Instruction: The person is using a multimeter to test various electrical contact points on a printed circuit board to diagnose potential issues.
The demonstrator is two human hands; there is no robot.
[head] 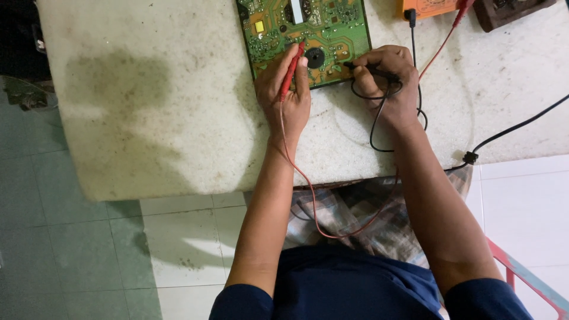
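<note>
A green circuit board (332,29) lies on the white worktable (166,101), near its top edge in the head view. My left hand (284,95) grips a red test probe (291,70) whose tip touches the board's lower part. My right hand (388,80) holds a black test probe (370,69) with its tip at the board's lower right corner. A red lead (308,189) runs from the left probe down across my lap. A black lead (379,118) loops under my right hand.
An orange meter (430,7) sits at the table's top edge, with a dark wooden box (510,10) to its right. A black cable (515,127) crosses the table's right side. Below are green and white floor tiles (71,237) and a red stool frame (521,272).
</note>
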